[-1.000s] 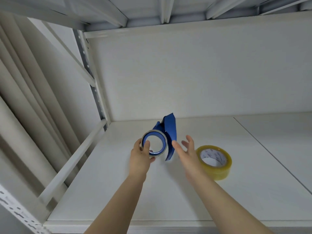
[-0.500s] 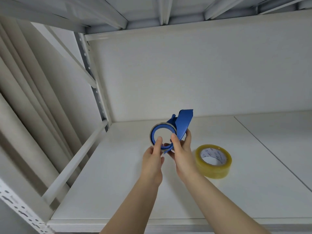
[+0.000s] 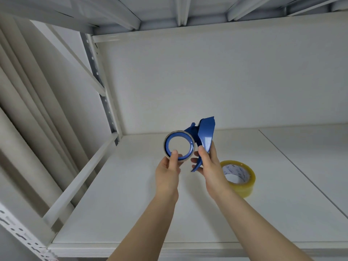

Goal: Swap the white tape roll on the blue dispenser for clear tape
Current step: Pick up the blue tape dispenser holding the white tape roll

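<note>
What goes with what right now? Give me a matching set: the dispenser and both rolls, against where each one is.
Things:
1. blue dispenser
2. white tape roll
3. clear tape roll

Places:
A. lies flat on the shelf
B. pinched by the left hand
C. gripped by the right hand

Pairs: 1-C, 2-B, 3-A.

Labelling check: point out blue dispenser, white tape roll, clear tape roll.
blue dispenser (image 3: 206, 132), head view, on its flat blue plate.
white tape roll (image 3: 165, 149), head view, on its left rim.
clear tape roll (image 3: 246, 188), head view, on its side wall.
</note>
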